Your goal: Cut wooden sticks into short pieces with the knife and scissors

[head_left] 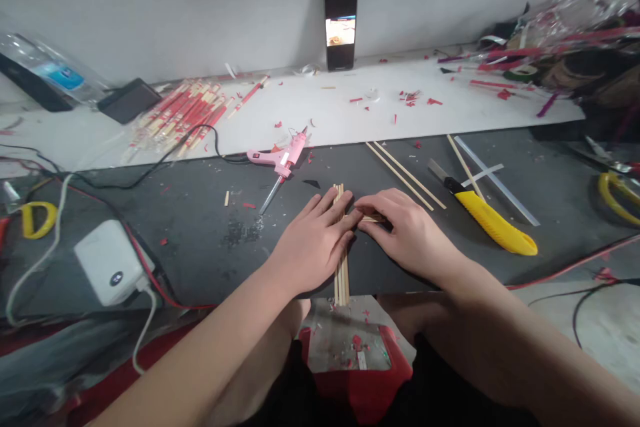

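Several wooden sticks (341,280) lie side by side on the dark table, their near ends jutting past its front edge. My left hand (317,233) rests across them with its fingers spread. To its right, my right hand (400,227) has thumb and fingers closed on a short wooden piece (373,219) that touches the sticks from the side; its inner end is hidden by fingers. A pink glue gun (283,157) lies beyond my left hand. Two loose sticks (400,175) lie beyond my right hand, and a yellow utility knife (493,220) is farther right.
A phone (341,27) leans on the wall. Wrapped chopsticks (185,113) lie at the back left, near a white power bank (113,263) with cables. Clear glue sticks (500,183), yellow-handled scissors (617,197) and plastic wrappings (575,27) are on the right.
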Demonstrator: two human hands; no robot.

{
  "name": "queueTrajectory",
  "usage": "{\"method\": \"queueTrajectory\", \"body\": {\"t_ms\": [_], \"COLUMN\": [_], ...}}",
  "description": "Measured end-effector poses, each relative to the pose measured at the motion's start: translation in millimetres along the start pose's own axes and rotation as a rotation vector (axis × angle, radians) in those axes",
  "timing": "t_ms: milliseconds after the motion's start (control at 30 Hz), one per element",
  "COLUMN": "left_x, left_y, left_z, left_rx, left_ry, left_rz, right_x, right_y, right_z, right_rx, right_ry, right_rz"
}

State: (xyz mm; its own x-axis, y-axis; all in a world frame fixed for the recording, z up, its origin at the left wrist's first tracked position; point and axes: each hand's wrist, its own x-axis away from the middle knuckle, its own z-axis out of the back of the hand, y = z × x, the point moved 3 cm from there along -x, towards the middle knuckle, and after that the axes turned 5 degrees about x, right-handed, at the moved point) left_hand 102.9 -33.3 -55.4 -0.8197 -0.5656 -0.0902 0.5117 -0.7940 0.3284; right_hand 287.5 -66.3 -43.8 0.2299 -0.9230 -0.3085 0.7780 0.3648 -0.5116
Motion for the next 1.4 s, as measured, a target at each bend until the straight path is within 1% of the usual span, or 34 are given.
{"method": "queueTrajectory", "body": {"t_ms": [67,100,133,167,200,233,267,333,400,500,567,633,700,767,800,833,933,1000,1100,1167,1200,1300,1400], "left_x": [0,1,1,1,2,2,2,2,2,2,2,2,2,2,2,2,2,2,2,2,2,3,3], "left_y": [-1,-1,-1,-2,-2,-2,-2,-1,-1,0,0,0,0,0,1,1,1,1,0,0,0,1,1], "left_z": [0.0,0.0,0.0,0.1,0.2,0.3,0.3,0.3,0.2,0.2,0.4,0.5,0.7,0.9,1.0,1.0,0.3,-0.3,-0.3,0.2,0.6,1.5,1.4], "left_rx": [-0.015,-0.021,-0.025,-0.027,-0.028,-0.026,-0.025,-0.021,-0.022,-0.021,-0.018,-0.014,-0.016,-0.025,-0.031,-0.036,-0.043,-0.039,-0.026,-0.018,-0.015,-0.013,-0.012], "left_ry": [-0.026,-0.036,-0.042,-0.043,-0.04,-0.035,-0.029,-0.02,-0.014,-0.004,0.001,0.0,-0.005,-0.005,-0.005,-0.008,-0.021,-0.025,-0.022,-0.02,-0.019,-0.011,-0.004], "left_rz": [0.004,0.005,0.005,0.006,0.006,0.006,0.004,0.002,0.0,0.0,0.003,0.007,0.008,0.01,0.01,0.007,-0.007,-0.008,0.006,0.01,0.009,0.006,0.006], "right_x": [10,18,29,41,55,69,81,98,103,95,90,90,93,97,99,101,100,98,97,97,98,99,98], "right_y": [2,6,11,18,25,32,39,49,50,42,36,29,20,5,-3,-12,-39,-51,-59,-62,-64,-70,-78], "right_z": [18,31,45,59,72,82,89,93,90,81,76,72,68,62,58,53,33,19,3,-4,-8,-15,-18], "right_rx": [0.07,0.132,0.21,0.307,0.423,0.544,0.645,0.707,0.7,0.669,0.639,0.614,0.54,0.387,0.294,0.211,0.041,0.051,0.22,0.299,0.312,0.32,0.35], "right_ry": [0.029,0.083,0.144,0.219,0.268,0.259,0.223,0.098,0.002,-0.119,-0.162,-0.137,-0.057,0.021,0.04,0.038,-0.04,-0.005,0.155,0.204,0.203,0.136,0.094], "right_rz": [0.007,-0.022,-0.093,-0.199,-0.309,-0.433,-0.52,-0.647,-0.682,-0.673,-0.724,-0.783,-0.808,-0.831,-0.844,-0.851,-0.802,-0.781,-0.791,-0.767,-0.745,-0.675,-0.69]}}
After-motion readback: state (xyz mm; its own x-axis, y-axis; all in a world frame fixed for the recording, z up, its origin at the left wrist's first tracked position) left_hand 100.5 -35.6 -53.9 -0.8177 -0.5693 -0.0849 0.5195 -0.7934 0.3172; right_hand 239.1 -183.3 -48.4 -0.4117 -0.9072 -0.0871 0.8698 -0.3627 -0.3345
